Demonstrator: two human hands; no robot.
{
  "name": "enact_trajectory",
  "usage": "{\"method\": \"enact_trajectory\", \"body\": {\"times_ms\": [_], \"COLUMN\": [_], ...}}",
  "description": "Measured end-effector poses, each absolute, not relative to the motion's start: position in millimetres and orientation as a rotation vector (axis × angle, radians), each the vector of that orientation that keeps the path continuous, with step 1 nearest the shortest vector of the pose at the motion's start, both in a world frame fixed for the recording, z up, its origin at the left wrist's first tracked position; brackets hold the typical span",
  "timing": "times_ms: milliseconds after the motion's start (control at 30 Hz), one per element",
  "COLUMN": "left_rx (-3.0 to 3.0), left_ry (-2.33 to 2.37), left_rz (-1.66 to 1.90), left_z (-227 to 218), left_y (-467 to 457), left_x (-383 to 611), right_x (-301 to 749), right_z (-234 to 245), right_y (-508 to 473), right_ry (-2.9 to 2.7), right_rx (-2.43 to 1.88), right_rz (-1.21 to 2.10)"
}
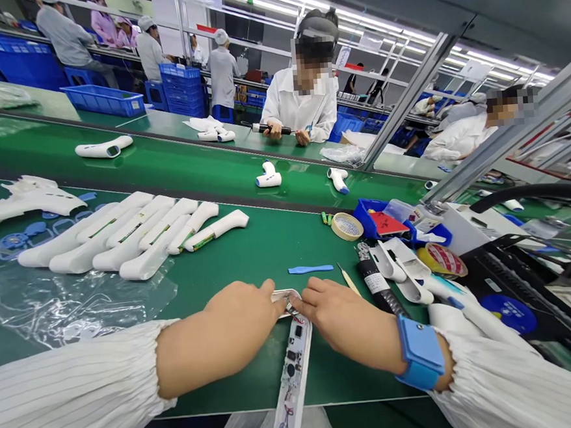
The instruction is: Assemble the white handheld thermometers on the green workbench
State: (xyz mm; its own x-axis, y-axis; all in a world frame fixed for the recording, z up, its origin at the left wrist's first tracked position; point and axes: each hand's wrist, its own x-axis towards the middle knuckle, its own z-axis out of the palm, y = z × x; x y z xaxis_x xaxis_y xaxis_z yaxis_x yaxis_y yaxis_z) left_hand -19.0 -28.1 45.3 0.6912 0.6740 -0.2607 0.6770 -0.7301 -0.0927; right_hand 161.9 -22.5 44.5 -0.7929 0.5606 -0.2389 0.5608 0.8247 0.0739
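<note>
While I look down through the head camera, my left hand (244, 321) and right hand (342, 321) meet at the far end of an open thermometer shell (294, 363). Both hands are curled nearly closed, fingertips pinching that end from either side. The shell lies flat on the green counter (268, 248), circuit board facing up. Its long axis runs almost straight away from me, tilted slightly right at the far end, and its near end hangs over the counter's front edge. A blue wristband (420, 354) sits on my right wrist. Just beyond my hands lies a blue pry tool (311, 269). To the far left, a row of white thermometer housings (131, 241) lies side by side, next to a clear plastic bag (76, 300). A tape roll (346, 226) rests to the right, well apart from the shell.
</note>
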Motion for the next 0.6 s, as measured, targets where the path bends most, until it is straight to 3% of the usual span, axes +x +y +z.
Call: {"method": "enact_trajectory", "body": {"times_ms": [233, 400, 500, 600], "left_rx": [2.878, 2.811, 2.758, 2.769], "left_ry": [1.135, 1.162, 1.192, 1.252], "left_rz": [-0.386, -0.435, -0.547, -0.524], "left_z": [47, 53, 54, 51], "left_y": [-27, -27, -31, -35], "left_x": [-22, -18, -13, -11], "right_x": [193, 281, 318, 327], "right_z": [54, 62, 55, 42], "right_y": [-25, -41, -53, -55], "right_ry": [2.927, 2.9, 2.725, 2.666], "right_rx": [1.1, 1.519, 1.322, 1.052], "right_rz": [-0.026, 0.325, 0.641, 0.67]}}
